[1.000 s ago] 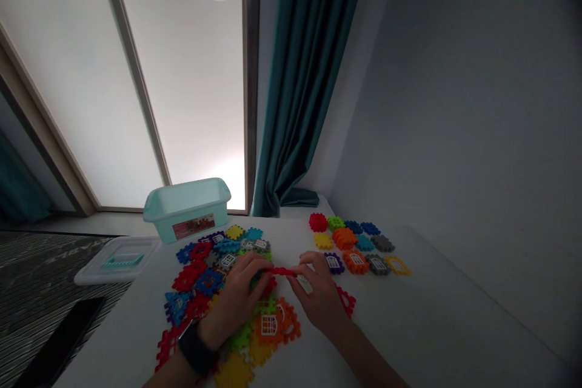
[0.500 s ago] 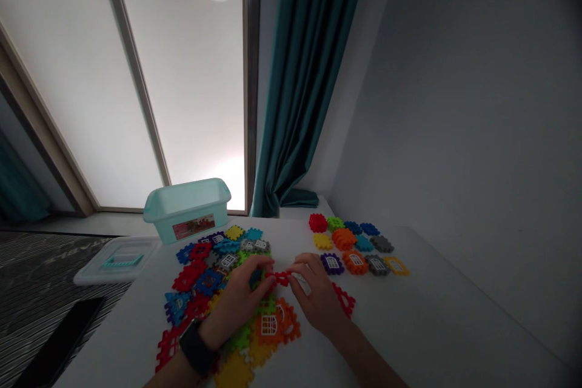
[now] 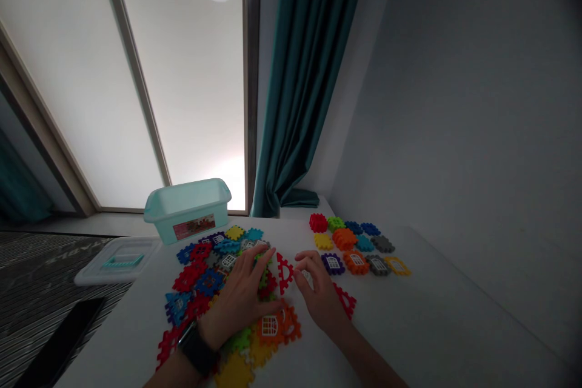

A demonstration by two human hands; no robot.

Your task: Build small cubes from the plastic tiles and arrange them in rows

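Beside the pile, a red triangular building piece (image 3: 285,273) with notched edges and an arched cutout has its right edge at the fingertips of my right hand (image 3: 321,297). Thumb and forefinger are pinched together there. Something whitish shows within that hand's curl, too unclear to name. My left hand (image 3: 240,291), wearing a dark watch, lies over the pile with its fingers and thumb spread, holding nothing. Close to its thumb is an orange window piece (image 3: 269,326). Another red piece (image 3: 344,301) lies partly hidden behind my right wrist.
Mixed notched pieces (image 3: 209,282) cover the table's left side. Sorted stacks and single pieces (image 3: 344,239) stand in rows at the back right. Behind the pile is a mint tub (image 3: 188,209), with its clear lid (image 3: 118,260) to the left.
My left hand has let go of the red piece and opened over the pile. The piece has turned to show its triangular face, at my right fingertips.
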